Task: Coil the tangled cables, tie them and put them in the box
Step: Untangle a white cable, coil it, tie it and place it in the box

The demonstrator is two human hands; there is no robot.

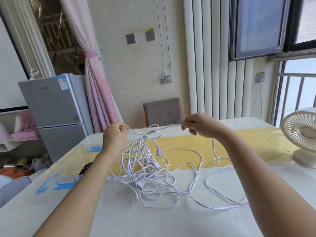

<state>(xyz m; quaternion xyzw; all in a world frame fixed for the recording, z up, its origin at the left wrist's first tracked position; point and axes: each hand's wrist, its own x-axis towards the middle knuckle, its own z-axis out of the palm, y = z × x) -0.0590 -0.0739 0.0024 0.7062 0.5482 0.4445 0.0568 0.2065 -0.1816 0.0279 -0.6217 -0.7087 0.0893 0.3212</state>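
Observation:
A tangle of thin white cables (pixel 145 175) with white plugs lies in the middle of the white table (pixel 153 219), partly lifted off it. My left hand (pixel 115 134) pinches a strand at the top left of the tangle. My right hand (pixel 198 125) pinches the same stretch of cable further right, and the cable runs taut between both hands above the table. More loose loops (pixel 220 194) trail to the right on the tabletop. A clear plastic box with blue latches (pixel 59 168) stands at the left, a dark coiled thing inside it.
A white desk fan (pixel 301 139) stands at the table's right edge. A yellow runner (pixel 248 139) crosses the table. Behind the table are a grey chair (pixel 163 111), a silver fridge (pixel 54 113) and a pink curtain (pixel 100 93).

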